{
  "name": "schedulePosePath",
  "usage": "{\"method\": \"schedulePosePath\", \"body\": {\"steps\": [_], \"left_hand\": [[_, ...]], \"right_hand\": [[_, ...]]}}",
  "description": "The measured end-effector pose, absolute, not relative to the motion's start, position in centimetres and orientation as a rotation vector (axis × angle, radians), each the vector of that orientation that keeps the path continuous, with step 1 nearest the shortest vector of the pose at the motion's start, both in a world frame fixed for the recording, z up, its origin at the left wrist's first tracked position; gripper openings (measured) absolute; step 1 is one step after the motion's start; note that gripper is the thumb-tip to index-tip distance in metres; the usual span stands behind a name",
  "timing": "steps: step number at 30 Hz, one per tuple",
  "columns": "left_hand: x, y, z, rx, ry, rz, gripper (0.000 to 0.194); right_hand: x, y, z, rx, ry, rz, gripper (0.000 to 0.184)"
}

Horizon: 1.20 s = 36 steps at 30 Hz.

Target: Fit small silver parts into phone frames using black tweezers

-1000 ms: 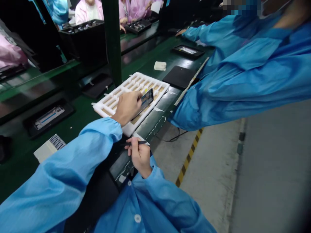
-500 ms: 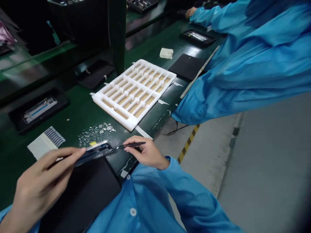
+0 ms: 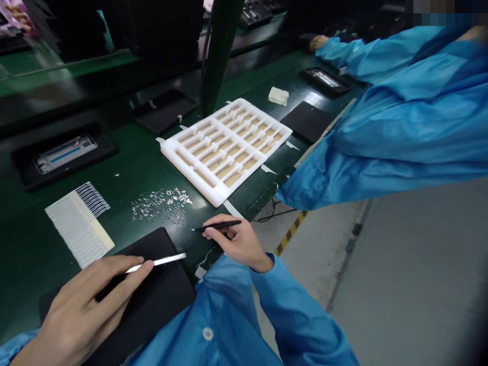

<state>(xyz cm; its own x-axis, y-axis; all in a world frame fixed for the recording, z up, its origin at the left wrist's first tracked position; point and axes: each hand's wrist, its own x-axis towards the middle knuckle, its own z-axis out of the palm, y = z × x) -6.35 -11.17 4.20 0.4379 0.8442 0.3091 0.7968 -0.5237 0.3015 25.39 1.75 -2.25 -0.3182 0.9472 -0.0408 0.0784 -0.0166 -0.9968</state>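
Note:
My left hand pinches a thin phone frame between thumb and fingers. It is turned edge-on, so only a bright silver side shows, above a black pad. My right hand is closed around black tweezers whose tips point left, apart from the frame. Something tiny and pale shows at the tips, too small to name. Just beyond lie many small shiny metal pieces, scattered over the green bench.
A white slotted tray stands taped ahead. To the left are a sheet of thin strips and a black tray with a phone frame in it. A co-worker's blue sleeve reaches in at right.
The phone frame has tilted from showing its dark inside and a yellow tab to lying edge-on, and sits lower, away from the tweezers. The view has shifted slightly.

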Motion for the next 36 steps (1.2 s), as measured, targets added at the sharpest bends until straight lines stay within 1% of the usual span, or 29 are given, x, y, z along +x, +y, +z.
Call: {"method": "schedulePosePath", "body": {"steps": [3,7,11,19,27,36], "left_hand": [[-6.2,-11.3,4.2,2.578,1.495,0.650,0.054],[-6.2,-11.3,4.0,2.595,1.468,0.670,0.057],[-6.1,-11.3,3.8,2.610,1.427,0.696,0.055],[-6.0,-11.4,3.5,2.590,1.463,0.700,0.055],[-5.8,-11.4,3.7,2.570,1.478,0.731,0.052],[-6.0,-11.5,3.6,2.561,1.483,0.684,0.054]], "right_hand": [[24.1,2.7,-1.7,-1.213,-1.296,1.574,0.042],[22.8,4.0,-1.2,-1.305,-1.135,1.698,0.039],[22.5,4.3,-1.5,-1.365,-1.052,1.680,0.040],[23.8,3.6,-2.3,-1.260,-1.145,1.569,0.057],[24.9,4.3,-2.2,-1.175,-1.301,1.720,0.056],[25.1,4.7,-1.8,-1.184,-1.312,1.786,0.056]]}}
